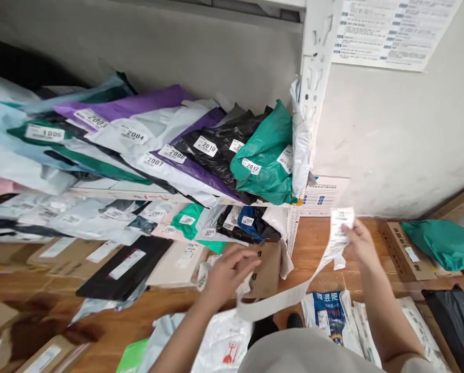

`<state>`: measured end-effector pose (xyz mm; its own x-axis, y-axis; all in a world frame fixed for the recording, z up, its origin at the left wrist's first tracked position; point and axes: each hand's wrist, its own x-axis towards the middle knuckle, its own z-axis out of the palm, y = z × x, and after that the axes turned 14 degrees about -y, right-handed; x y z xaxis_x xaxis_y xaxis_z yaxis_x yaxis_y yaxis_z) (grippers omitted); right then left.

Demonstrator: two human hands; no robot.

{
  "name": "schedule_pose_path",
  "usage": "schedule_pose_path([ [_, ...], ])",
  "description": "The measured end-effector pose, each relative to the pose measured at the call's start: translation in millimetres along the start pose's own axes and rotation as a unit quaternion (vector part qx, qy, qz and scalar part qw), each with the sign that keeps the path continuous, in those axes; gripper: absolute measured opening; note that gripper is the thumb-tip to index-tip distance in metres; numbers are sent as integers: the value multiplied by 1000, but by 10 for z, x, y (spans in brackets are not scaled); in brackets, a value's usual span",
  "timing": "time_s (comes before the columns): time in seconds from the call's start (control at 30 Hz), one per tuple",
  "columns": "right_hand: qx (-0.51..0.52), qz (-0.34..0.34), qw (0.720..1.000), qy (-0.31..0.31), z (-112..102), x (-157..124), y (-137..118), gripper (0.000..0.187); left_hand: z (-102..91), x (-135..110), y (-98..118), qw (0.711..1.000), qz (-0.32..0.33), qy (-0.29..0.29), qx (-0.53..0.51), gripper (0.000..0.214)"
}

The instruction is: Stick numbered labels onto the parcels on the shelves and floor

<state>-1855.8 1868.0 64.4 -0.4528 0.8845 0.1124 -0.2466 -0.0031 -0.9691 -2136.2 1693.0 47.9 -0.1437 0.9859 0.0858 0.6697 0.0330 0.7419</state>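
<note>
My right hand (359, 242) is raised at the right and pinches the top end of a long white strip of labels (294, 295) that sags down toward my left side. My left hand (226, 272) is curled over the strip's lower end, just in front of a small brown cardboard box (269, 267) on the floor. Above both hands a shelf (111, 192) carries numbered mailer bags, among them a green bag (269, 155) tagged 2012 and a black bag (216, 147) tagged 2010.
More mailers and flat cardboard parcels lie under the shelf and across the wooden floor (119, 316). A white upright post (313, 62) ends the shelf. To the right sit a long carton (405, 251), another green bag (441, 238), a black bag (457, 321) and white printed bags (329, 311).
</note>
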Motion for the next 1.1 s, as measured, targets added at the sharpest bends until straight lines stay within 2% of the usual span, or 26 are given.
schedule_pose_path([
  [0.07, -5, 25, 997, -73, 250, -40, 162, 37, 194, 161, 345, 999, 16, -2, -43, 24],
  [0.13, -8, 28, 991, -131, 477, -96, 302, 35, 370, 304, 593, 995, -11, 7, -94, 26],
  [0.2, -14, 23, 984, -173, 645, -151, 422, 33, 491, 415, 701, 987, -66, 9, -148, 26],
  [0.27, -27, 8, 983, -181, 744, -188, 536, 30, 541, 474, 679, 978, -96, 7, -183, 26],
  [0.33, -45, -26, 990, -127, 792, -198, 647, 28, 537, 476, 569, 979, -83, -2, -184, 28],
  [0.4, -48, -60, 994, -72, 821, -186, 759, 43, 513, 434, 417, 985, -50, -40, -160, 27],
  [0.47, -29, -65, 994, -78, 857, -164, 871, 56, 503, 372, 254, 986, -33, -88, -137, 26],
  [0.53, -4, -44, 991, -124, 910, -146, 980, 51, 518, 316, 108, 984, -56, -101, -139, 29],
  [0.63, 6, -25, 987, -157, 1004, -136, 1119, 45, 542, 271, -46, 980, -110, -36, -163, 31],
  [0.73, -42, -37, 988, -147, 1086, -122, 1211, 49, 499, 242, -138, 989, -83, 2, -119, 30],
  [0.8, -110, -51, 982, -142, 1137, -99, 1258, 33, 451, 204, -214, 995, -61, -8, -78, 30],
  [0.87, -154, -54, 975, -153, 1199, -69, 1317, 13, 430, 151, -332, 995, -74, -3, -73, 29],
  [0.97, -164, -44, 973, -155, 1307, -24, 1456, 7, 501, 94, -586, 979, -132, 18, -154, 31],
  [1.1, -147, -3, 979, -143, 1419, 44, 1784, 12, 722, 168, -944, 934, -206, 34, -291, 40],
])
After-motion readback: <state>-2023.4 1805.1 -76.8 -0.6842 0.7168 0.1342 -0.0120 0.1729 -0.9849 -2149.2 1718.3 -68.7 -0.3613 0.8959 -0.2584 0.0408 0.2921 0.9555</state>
